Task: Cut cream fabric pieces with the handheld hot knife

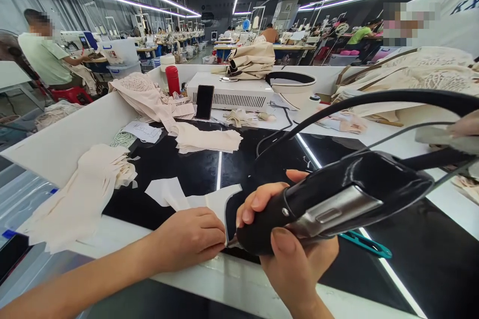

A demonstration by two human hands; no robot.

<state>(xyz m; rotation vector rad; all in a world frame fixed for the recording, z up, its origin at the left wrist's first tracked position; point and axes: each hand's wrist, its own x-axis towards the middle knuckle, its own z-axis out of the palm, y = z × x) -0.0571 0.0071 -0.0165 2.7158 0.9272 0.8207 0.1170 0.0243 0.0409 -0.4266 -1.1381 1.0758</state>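
At left, a stack of strips lies by the table's left corner. The left hand rests near the front edge, fingers drawn together on the near end of the white cloth; whether they pinch or only press, I cannot tell. The tool's tip meets that end, just beside those fingertips. The right hand is wrapped round the tool's neck. Open room on the black panel lies behind the cloth and right of the tool. Counted, left to right: two strip stacks, one red flask, one phone, one tool, one teal implement.
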